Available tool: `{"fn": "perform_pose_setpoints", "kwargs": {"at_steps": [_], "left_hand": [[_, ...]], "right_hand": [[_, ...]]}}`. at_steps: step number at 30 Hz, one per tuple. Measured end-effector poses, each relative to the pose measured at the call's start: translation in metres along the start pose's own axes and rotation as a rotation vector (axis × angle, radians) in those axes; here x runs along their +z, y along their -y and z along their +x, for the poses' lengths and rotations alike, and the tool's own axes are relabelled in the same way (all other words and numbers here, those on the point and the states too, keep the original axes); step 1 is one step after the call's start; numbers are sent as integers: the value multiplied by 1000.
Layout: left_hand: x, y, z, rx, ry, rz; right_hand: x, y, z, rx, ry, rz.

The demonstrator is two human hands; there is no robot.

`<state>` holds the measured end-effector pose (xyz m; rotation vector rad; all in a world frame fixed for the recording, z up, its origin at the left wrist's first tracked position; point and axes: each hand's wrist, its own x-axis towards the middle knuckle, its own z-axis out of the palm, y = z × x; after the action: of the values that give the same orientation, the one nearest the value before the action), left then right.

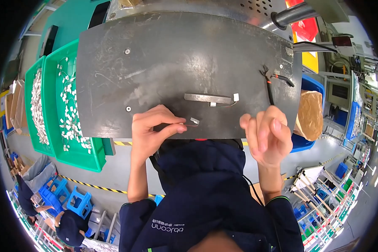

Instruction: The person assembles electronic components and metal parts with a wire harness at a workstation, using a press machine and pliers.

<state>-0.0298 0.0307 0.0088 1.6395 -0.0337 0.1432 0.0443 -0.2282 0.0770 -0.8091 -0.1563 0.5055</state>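
Note:
My left hand is at the near edge of the dark metal tabletop, thumb and forefinger pinched on a thin red wire. A small white connector sits at the wire's free end, to the right of the fingertips. My right hand is raised over the near right edge, palm up, its fingers loosely bent and apart with nothing visible in them. Beyond the hands lies a grey metal bar. Against it rests another short wire with a white connector at its right end and a second one below the bar.
Pliers with dark and red handles lie at the right. Two green trays at the left hold many white connector pieces. A brown paper bag fills a blue bin off the right edge. Two people are at the lower left.

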Motion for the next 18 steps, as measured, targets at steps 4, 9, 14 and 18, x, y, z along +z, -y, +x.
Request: {"fn": "perform_pose_setpoints", "kwargs": {"at_steps": [4,9,14,18], "left_hand": [[6,-19,-3,-23,-1,-75],[23,-44,1,19,79,-19],[31,-43,2,-10,75,-42],[35,-52,9,90,159,-39]], "right_hand": [[23,-8,9,-83,-288,-260],[3,-12,-2,-215,28,-787],[-2,3,-3,-31,-54,-777],[16,4,-3,-64,41,-922]]}}
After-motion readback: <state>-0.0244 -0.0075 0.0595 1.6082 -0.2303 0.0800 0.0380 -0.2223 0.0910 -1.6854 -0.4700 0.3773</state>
